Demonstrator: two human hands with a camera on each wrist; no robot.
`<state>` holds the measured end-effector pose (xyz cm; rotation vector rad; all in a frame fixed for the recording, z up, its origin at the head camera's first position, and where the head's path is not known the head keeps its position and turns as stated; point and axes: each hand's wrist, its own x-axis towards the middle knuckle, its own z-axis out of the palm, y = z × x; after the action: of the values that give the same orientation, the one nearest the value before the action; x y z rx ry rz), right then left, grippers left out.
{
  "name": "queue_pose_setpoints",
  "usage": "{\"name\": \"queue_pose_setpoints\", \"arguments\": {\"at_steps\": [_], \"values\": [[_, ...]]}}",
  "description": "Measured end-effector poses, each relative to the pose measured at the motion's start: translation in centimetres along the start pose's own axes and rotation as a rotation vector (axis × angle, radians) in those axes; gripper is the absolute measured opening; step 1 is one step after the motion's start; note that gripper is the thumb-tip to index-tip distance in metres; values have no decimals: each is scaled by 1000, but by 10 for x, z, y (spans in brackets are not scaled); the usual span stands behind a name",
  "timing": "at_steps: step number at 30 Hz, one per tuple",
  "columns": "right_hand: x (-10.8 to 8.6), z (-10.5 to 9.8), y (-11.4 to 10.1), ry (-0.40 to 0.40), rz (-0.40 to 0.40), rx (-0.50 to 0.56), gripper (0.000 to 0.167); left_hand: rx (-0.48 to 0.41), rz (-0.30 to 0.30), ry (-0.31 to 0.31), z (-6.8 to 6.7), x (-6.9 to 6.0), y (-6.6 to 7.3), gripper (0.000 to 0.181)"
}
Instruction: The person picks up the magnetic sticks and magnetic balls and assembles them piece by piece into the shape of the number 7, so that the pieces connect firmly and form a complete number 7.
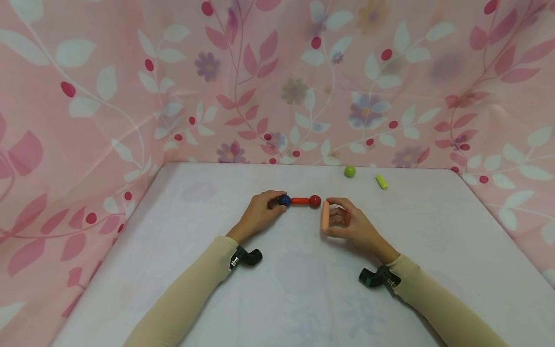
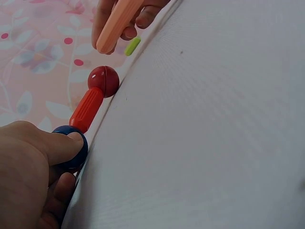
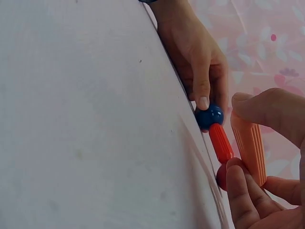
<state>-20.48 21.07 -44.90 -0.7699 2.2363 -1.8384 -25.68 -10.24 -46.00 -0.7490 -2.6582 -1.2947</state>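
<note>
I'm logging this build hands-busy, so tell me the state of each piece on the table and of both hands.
Blue ball: held in the left hand, touching the red rod.
Red rod: end to end between blue and red balls.
Red ball: touching the red rod's other end.
Peach rod: pinched in the right hand, apart from the red ball.
Green ball: loose, apart.
Green rod: lying loose.

Before me, and round to both my sides, hangs pink fabric, softly creased, printed with white leaves, red berries and purple flowers. My whitish tabletop bears faint grey-lilac motifs under soft, rather dim light.
</note>
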Motion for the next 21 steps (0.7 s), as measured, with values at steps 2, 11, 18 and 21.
{"name": "queue_pose_setpoints", "arguments": {"at_steps": [2,11,18,21], "values": [[0,1,0,-9,-5,-4,82,4,-2,-2,0,0,-1,43],[1,7,-2,-37,21,7,79,1,-3,0,0,0,2,42],[2,10,-2,-49,20,23,80,1,-6,1,-1,0,2,42],[3,11,0,-51,21,18,81,0,-6,4,0,0,2,42]]}}
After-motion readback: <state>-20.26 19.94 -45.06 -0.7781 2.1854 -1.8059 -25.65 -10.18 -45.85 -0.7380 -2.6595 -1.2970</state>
